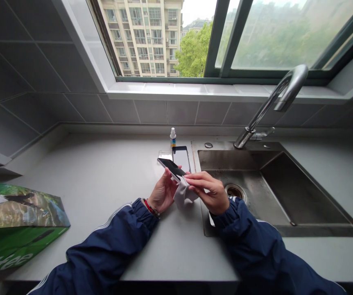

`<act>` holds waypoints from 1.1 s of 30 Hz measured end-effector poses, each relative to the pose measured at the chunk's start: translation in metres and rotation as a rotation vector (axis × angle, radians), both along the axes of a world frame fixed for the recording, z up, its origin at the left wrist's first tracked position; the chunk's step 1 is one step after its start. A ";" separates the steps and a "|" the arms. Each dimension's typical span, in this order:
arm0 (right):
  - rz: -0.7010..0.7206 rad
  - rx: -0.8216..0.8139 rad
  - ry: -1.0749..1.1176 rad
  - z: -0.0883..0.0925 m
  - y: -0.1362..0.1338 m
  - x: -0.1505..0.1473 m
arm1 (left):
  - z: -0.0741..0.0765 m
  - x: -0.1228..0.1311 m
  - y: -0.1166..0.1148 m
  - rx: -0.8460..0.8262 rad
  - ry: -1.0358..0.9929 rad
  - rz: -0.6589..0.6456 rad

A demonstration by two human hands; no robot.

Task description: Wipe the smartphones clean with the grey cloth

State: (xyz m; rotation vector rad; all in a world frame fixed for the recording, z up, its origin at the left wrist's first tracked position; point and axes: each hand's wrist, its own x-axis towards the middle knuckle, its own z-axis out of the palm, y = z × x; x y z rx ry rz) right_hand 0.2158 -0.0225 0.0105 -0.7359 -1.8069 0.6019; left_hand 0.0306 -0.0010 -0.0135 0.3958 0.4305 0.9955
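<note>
My left hand (163, 191) holds a dark-screened phone (171, 167) tilted above the counter, its fingers wrapped round the lower part. Pinched in my right hand (209, 190) is a light grey cloth (184, 194), which touches the phone's near end and hangs down below it. Behind the phone, a second flat item with a black border and a pale middle (181, 155) lies on the counter. A clear case-like piece (165, 155) lies to its left, partly hidden by the phone. Just beyond them stands a small white-capped bottle (173, 137).
To the right is a steel sink (305, 192) with a chrome faucet (261, 110) behind it. A green printed bag (23, 225) stands at the left edge of the white counter (102, 176). A window runs along the back.
</note>
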 end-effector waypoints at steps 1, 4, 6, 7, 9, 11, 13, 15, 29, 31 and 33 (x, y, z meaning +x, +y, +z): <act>0.001 0.001 -0.004 0.000 0.001 0.001 | 0.002 0.000 0.000 -0.022 -0.007 -0.001; 0.017 -0.002 -0.009 0.000 0.004 0.003 | 0.005 -0.002 0.001 -0.082 -0.015 -0.018; 0.046 -0.014 -0.004 0.001 0.005 0.005 | 0.004 -0.003 0.001 -0.100 -0.021 -0.046; 0.064 -0.023 0.000 0.001 0.006 0.006 | 0.004 -0.004 0.002 -0.103 -0.024 -0.059; 0.110 -0.053 0.008 0.002 0.007 0.008 | 0.002 -0.005 0.002 -0.103 -0.027 -0.069; 0.153 -0.090 0.023 0.001 0.009 0.009 | 0.001 -0.006 0.003 -0.105 -0.030 -0.065; 0.176 -0.133 0.042 0.000 0.009 0.010 | 0.000 -0.006 0.003 -0.107 -0.034 -0.064; 0.160 -0.167 0.064 -0.002 0.009 0.010 | 0.000 -0.006 0.002 -0.098 -0.030 -0.054; -0.039 -0.177 0.087 -0.006 0.003 0.001 | 0.006 -0.002 0.001 0.089 0.171 0.089; -0.023 -0.166 0.055 -0.007 0.004 0.002 | 0.006 -0.002 0.001 0.113 0.197 0.110; -0.008 -0.154 0.027 -0.007 0.005 0.003 | 0.005 -0.002 0.001 0.152 0.238 0.133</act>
